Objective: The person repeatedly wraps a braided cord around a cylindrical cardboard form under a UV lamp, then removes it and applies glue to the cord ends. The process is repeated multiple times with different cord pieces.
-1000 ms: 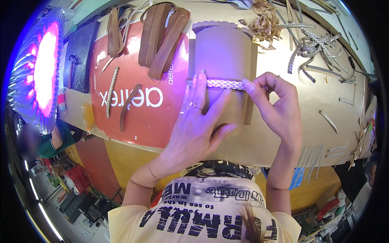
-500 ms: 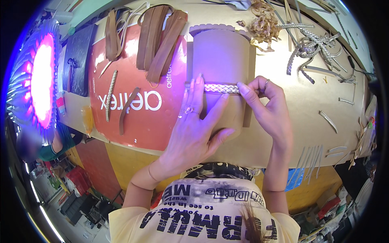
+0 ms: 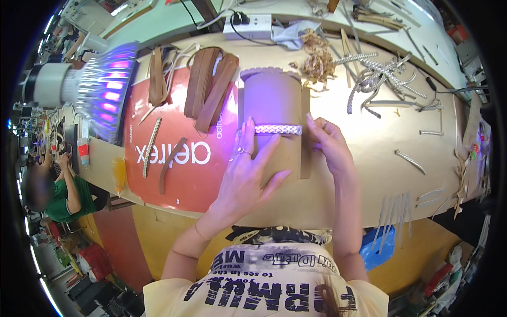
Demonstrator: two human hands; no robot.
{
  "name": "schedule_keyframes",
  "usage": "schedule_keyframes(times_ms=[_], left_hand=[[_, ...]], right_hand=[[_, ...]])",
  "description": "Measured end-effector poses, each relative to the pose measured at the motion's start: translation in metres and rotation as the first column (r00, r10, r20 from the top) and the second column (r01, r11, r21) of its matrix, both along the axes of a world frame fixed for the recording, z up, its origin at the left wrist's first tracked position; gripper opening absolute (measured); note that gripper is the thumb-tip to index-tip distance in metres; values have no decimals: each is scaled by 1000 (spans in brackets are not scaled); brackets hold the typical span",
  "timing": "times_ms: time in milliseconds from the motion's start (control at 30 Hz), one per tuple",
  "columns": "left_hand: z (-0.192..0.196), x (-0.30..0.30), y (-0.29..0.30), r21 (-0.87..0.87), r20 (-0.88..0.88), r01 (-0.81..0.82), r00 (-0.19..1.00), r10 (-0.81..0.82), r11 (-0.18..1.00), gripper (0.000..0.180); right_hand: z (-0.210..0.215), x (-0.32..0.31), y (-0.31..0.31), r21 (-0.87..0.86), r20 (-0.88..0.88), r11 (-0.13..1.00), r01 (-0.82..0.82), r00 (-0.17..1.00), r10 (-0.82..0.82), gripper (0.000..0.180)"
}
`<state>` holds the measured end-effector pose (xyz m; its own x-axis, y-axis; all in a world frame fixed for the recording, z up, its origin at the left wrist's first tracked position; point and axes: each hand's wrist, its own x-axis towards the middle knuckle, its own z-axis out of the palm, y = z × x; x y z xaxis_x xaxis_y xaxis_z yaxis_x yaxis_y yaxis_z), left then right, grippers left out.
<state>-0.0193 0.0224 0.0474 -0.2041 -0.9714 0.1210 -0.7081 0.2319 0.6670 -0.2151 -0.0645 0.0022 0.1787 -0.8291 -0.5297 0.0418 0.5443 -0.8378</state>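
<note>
A silvery braided strap lies across a brown rounded form with a scalloped far edge. My left hand rests on the form with fingers spread. Its fingertips touch the left end and near edge of the strap. Just beyond the form's right side is my right hand, off the strap. Its fingers are bent and apart, and I see nothing in them. The strap's right end lies free of both hands near the form's right edge.
A lit lamp stands at the left. Brown leather strips and a short braid lie on a red sheet. Tangled braids, a loose short braid and a power strip are farther off. A person in green sits at left.
My right hand has let go of the strap's right end and moved right, off the form. My left hand keeps its place on it. The view has shifted, showing more of the far side.
</note>
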Motion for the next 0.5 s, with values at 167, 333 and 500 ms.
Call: schedule_keyframes(times_ms=[167, 333, 500], left_hand=[[2, 1, 3, 10, 92, 9, 996, -10, 1000, 66], [3, -6, 12, -41, 101, 50, 994, -46, 998, 69], [2, -9, 25, -77, 99, 53, 994, -45, 996, 74]], right_hand=[[20, 12, 14, -324, 44, 924, 201, 979, -198, 28], [24, 30, 22, -356, 22, 935, -6, 1000, 15, 18], [14, 1, 19, -285, 24, 958, 18, 1000, -12, 15]])
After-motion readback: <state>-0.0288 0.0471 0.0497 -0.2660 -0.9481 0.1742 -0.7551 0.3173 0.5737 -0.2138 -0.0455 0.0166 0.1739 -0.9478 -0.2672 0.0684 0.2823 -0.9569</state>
